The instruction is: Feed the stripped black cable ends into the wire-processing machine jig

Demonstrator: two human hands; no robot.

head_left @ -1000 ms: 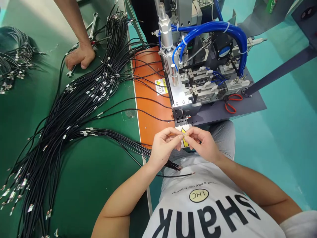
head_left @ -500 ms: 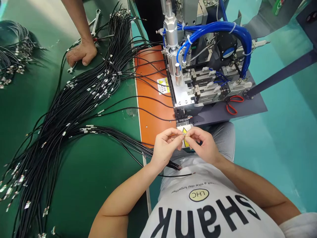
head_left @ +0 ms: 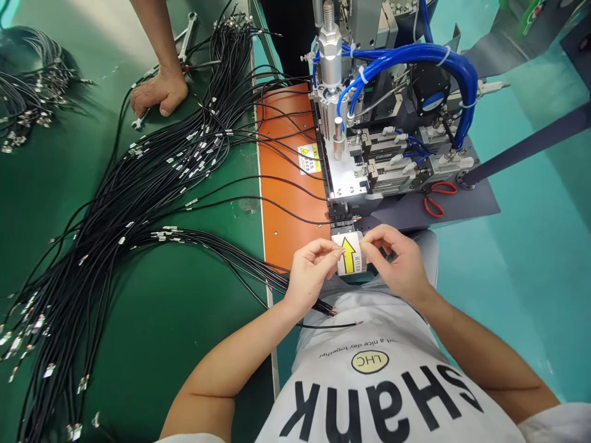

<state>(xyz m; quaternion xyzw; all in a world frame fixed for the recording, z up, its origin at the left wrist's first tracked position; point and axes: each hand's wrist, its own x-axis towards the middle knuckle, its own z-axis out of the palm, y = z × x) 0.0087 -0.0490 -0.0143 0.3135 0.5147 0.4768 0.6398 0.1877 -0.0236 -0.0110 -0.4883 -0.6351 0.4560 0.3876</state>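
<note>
My left hand [head_left: 310,274] is closed in a pinch over the machine's front end. A thin black cable [head_left: 277,268] runs in under it, and a tiny wire end seems to show at the fingertips. My right hand [head_left: 398,261] pinches too, a short way to the right; what lies between its fingers is too small to make out. Between and behind the hands is a white label [head_left: 349,261] with a yellow arrow. A bundle of black cables [head_left: 249,261] passes below my left wrist, its stripped ends [head_left: 330,309] resting at my lap. One single cable [head_left: 330,327] lies across my shirt.
The machine [head_left: 344,175], with blue hoses [head_left: 418,52], stands ahead; several cables cross its orange plate [head_left: 289,215] into it. Red-handled scissors [head_left: 434,206] lie on its grey base. Many black cables [head_left: 138,184] cover the green table [head_left: 198,344]. Another person's hand [head_left: 161,92] rests near a wrench [head_left: 188,34].
My right hand has moved right, away from my left fingertips, uncovering the arrow label. My left hand stays nearly in place. The view has shifted slightly.
</note>
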